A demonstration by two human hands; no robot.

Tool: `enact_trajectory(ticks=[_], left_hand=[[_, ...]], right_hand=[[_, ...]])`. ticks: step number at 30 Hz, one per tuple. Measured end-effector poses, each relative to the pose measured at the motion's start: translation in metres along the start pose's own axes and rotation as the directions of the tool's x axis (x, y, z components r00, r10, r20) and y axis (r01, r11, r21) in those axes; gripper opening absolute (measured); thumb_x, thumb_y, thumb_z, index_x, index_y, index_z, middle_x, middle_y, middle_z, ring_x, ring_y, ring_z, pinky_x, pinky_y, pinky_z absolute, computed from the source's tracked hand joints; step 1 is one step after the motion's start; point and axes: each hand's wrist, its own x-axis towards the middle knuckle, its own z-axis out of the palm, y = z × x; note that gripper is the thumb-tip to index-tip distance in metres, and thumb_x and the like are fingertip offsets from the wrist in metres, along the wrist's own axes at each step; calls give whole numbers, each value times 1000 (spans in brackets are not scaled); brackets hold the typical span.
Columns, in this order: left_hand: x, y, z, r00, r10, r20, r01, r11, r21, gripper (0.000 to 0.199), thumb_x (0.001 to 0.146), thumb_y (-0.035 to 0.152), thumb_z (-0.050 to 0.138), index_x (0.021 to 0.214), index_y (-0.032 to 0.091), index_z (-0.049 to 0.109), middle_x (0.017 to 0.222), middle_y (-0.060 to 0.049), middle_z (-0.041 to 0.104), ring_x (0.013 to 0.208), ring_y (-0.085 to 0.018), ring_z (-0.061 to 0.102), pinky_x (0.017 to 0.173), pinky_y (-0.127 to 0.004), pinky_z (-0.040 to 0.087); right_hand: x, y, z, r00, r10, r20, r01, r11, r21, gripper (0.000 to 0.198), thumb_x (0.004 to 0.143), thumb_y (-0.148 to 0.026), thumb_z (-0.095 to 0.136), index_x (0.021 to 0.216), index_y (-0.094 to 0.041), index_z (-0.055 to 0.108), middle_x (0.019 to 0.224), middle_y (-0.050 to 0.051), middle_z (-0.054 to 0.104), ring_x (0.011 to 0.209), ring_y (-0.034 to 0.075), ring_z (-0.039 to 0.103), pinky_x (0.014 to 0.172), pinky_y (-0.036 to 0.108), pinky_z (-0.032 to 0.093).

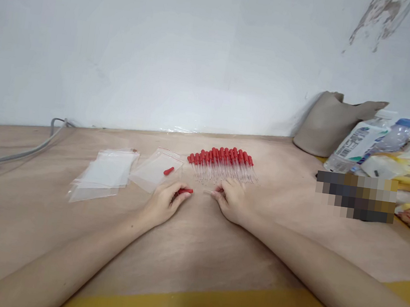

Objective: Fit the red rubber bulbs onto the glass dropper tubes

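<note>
Both my hands rest on the table, holding one dropper between them.

My left hand (164, 202) pinches the dropper's red bulb (185, 191); my right hand (229, 200) curls loosely, fingertips on its clear tip. Row of droppers (223, 165) lies just beyond my right; bags (106, 174) beyond my left.

Nothing here is actually readable: the white bottle (357, 143) lying well off to the right of the right hand (231, 201) has a printed label with what looks like a barcode, but the print is way too small and blurry to make out.
</note>
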Motion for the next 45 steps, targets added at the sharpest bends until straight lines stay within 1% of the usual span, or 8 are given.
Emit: enact_trajectory(ticks=[4,13,20,25,30,35,38,45], left_hand=[[-1,0,5,999,-39,5,39,997,-64,21,86,34,45,96,20,58,90,-3,65,79,-17,60,73,-30,48],[-1,7,7,997,-77,23,80,979,-187,21,86,34,45,94,20,57,88,-2,65,79,-16,61,71,-29,49],[-2,10,5,996,-61,58,71,976,-205,21,85,34,47,94,20,59,86,-1,66,76,-16,61,69,-28,49],[-2,6,7,994,-79,72,96,953,-288,22,84,35,48,91,19,61,82,-2,66,76,-16,62,69,-28,50],[-3,3,8,990,-94,104,126,924,-362,23,82,35,51,89,17,63,72,-2,66,66,-14,62,64,-26,52],[-5,9,6,991,-63,114,94,951,-294,21,81,34,52,88,19,65,74,-1,67,65,-14,62,61,-25,52],[-5,9,9,995,-58,78,76,966,-248,20,81,33,53,88,20,66,79,-1,69,69,-15,63,63,-26,53],[-3,-4,11,999,-39,-15,34,968,-250,25,77,35,59,96,20,65,92,-3,69,81,-17,65,77,-30,53]], right_hand=[[-2,-8,-3,1000,-25,-10,25,998,59,14,87,-27,43,81,-18,51,76,0,61,72,12,54,78,31,30],[-2,-14,-1,995,-90,35,87,993,83,17,88,-32,43,80,-19,51,73,0,62,66,12,54,80,32,30],[-2,-13,-4,986,-149,73,127,960,250,12,85,-28,45,79,-19,49,74,1,58,65,11,51,58,23,37],[-3,-11,-6,980,-186,68,159,944,287,9,84,-26,45,80,-18,49,72,1,57,62,11,50,56,23,37],[1,-6,-9,971,-212,108,168,934,315,8,82,-23,48,78,-18,54,71,1,59,62,11,51,55,22,39],[4,-4,-12,955,-250,162,209,950,232,8,81,-22,50,79,-19,57,72,0,60,65,12,52,61,23,39],[2,-4,-8,956,-258,140,237,960,149,10,82,-22,47,82,-19,57,77,2,61,69,13,53,64,25,38],[3,-2,-11,955,-284,85,265,946,184,11,81,-26,49,86,-18,54,76,3,59,67,13,52,60,24,40]])
